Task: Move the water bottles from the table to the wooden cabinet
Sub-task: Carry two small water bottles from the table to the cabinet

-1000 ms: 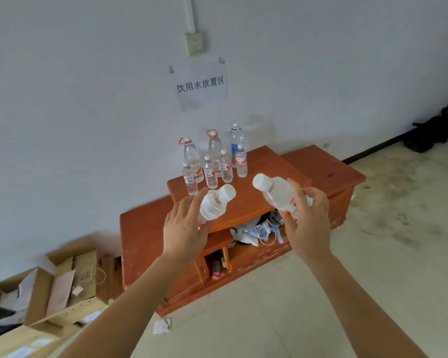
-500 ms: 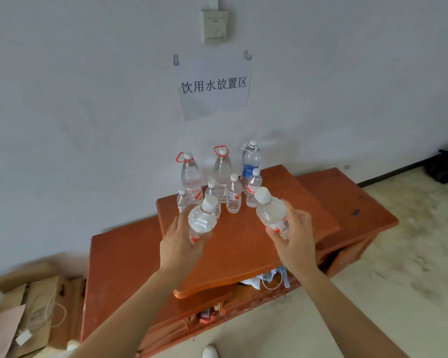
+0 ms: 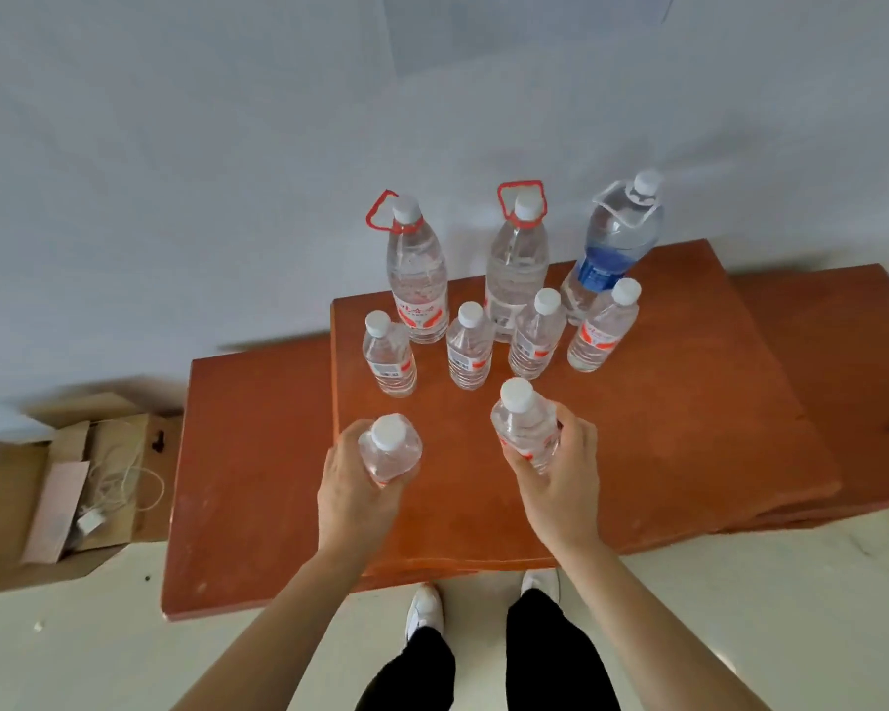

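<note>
Compared with half a second earlier, both hands have come down and forward over the wooden cabinet (image 3: 637, 428), and the two carried bottles, then tipped toward the wall, now stand cap-up; the camera looks more steeply down, so the person's white shoes (image 3: 424, 608) show at the cabinet's near edge.

Head view. The left hand (image 3: 352, 492) has its fingers curled round the left-held bottle (image 3: 390, 449), a small clear bottle with a white cap, over the near left corner of the raised middle top. The right hand (image 3: 560, 479) wraps the right-held bottle (image 3: 524, 423), a like bottle with a red-and-white label, over the middle of the same top. Whether either base touches the wood cannot be told, since the hands hide the bases.

Behind them four small bottles (image 3: 468, 351) stand upright in a loose row across the raised top. Further back, against the wall (image 3: 227, 146), stand three large bottles (image 3: 416, 279): two with red carry-loops at the neck and, rightmost, one with a blue label and a clear loop.

Lower side sections of the cabinet extend to the left and right of the raised top. On the floor to the left lie open cardboard boxes (image 3: 73, 484) holding a white cable with a plug (image 3: 93, 520).
</note>
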Available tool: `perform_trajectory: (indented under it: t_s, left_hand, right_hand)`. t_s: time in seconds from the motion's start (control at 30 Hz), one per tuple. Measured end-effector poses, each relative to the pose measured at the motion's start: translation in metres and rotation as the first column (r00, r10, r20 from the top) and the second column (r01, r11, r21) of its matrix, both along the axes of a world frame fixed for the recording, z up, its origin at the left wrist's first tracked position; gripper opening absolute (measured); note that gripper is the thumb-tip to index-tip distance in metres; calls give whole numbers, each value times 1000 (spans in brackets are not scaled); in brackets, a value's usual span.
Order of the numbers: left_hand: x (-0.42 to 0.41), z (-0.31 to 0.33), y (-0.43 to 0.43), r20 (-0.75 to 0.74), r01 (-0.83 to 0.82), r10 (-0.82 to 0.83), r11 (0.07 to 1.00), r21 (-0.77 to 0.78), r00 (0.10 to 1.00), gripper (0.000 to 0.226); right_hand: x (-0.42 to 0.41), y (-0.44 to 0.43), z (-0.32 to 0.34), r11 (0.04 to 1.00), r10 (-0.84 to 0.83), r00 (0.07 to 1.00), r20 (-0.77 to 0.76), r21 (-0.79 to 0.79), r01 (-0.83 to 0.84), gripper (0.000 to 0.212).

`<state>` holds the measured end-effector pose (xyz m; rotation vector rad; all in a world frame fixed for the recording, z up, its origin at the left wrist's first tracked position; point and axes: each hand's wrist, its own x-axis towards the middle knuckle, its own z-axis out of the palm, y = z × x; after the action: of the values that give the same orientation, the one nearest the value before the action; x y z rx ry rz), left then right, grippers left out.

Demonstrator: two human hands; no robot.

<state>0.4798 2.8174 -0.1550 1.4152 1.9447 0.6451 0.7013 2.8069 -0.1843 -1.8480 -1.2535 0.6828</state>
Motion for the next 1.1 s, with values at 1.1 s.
perform_trajectory:
  t_s: [1.1]
  left_hand:
    - [18, -72, 45, 56, -150, 157, 983, -109, 986, 77]
  right_hand:
    - [-4, 56, -70, 934, 336, 941, 50, -147, -326, 90]
